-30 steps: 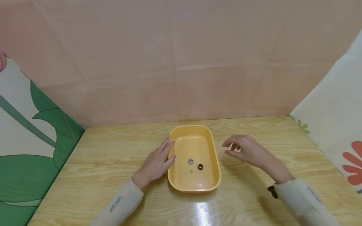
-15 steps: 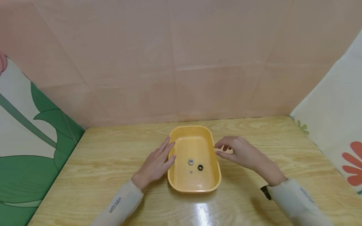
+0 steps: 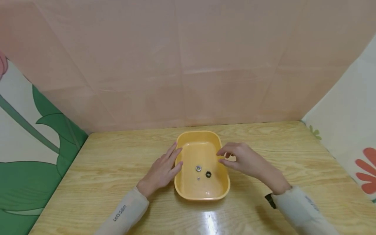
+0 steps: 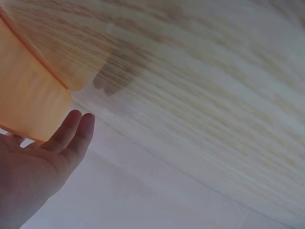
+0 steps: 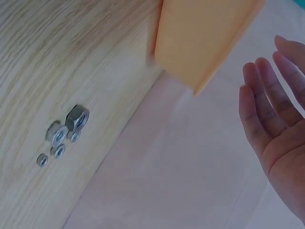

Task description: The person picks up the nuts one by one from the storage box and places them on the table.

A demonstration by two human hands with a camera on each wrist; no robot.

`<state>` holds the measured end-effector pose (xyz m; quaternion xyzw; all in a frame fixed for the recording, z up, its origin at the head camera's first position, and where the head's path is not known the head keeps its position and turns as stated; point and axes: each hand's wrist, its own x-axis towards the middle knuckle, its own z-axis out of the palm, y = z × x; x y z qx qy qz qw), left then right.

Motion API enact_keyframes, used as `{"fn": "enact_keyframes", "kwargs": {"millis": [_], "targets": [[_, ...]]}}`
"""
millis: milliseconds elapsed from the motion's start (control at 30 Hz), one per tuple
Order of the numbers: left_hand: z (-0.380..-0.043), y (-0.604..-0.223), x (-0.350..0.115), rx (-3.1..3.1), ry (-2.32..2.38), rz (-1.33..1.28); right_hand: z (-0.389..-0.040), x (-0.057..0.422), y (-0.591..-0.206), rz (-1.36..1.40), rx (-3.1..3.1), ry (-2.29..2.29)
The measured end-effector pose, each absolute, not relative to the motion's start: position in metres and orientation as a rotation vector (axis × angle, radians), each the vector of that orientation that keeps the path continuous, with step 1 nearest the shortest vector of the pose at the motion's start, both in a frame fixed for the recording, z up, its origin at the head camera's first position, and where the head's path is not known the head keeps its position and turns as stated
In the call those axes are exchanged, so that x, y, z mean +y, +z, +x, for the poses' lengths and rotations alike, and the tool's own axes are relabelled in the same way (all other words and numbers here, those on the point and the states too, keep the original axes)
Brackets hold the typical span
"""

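Note:
A yellow plastic tray (image 3: 202,147) stands on the wooden table. On its floor lie a silver hex nut (image 3: 196,169), a black hex nut (image 3: 206,175) and a tiny nut (image 3: 198,179). My left hand (image 3: 160,171) touches the tray's left side with extended fingers, thumb and fingertips over the rim. At the right rim hovers my right hand (image 3: 245,161), fingers bent and thumb apart from them; I see nothing held between them. In the right wrist view, several silver nuts (image 5: 58,135) sit clustered on the table; my right hand and forearm hide them in the head view.
The wooden table (image 3: 117,156) reaches back to a pink covered wall (image 3: 182,81). Side panels with printed leaves (image 3: 29,179) on the left and a red flower (image 3: 368,169) on the right flank it. A dark band (image 3: 270,201) shows at the right cuff.
My right hand has moved left, from beside the tray to over its right rim. The left hand stays where it was, and the nuts in the tray have not moved.

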<state>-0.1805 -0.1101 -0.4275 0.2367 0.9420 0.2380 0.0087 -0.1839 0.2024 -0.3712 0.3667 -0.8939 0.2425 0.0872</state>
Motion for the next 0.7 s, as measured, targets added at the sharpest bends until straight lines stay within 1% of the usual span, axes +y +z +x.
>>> {"fn": "enact_keyframes", "kwargs": {"millis": [300,700], "targets": [[-0.180,-0.427,-0.111,2.937,0.752,0.727,-0.183,0.192,-0.373,1.101,-2.709,0.723],[-0.182,-0.428,-0.110,2.925,0.732,0.708,-0.183,0.182,-0.385,1.147,-2.745,0.723]]}}
